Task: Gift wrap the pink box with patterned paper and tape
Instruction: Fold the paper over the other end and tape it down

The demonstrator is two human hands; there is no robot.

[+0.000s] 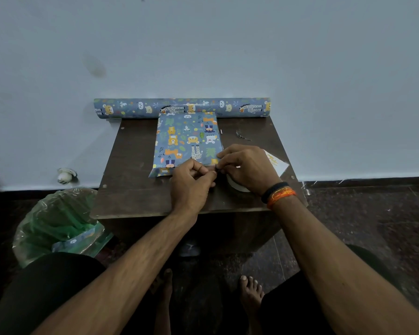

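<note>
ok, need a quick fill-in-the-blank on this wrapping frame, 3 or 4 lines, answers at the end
1. The wrapped box lies on a small dark ____.
2. The roll of paper lies behind the box, against the ____.
3. The orange and black wristbands are on the ____ arm.
4. The left hand and right hand meet at the box's ____ edge, the one closest to the person.

Answers: table; wall; right; near
</note>
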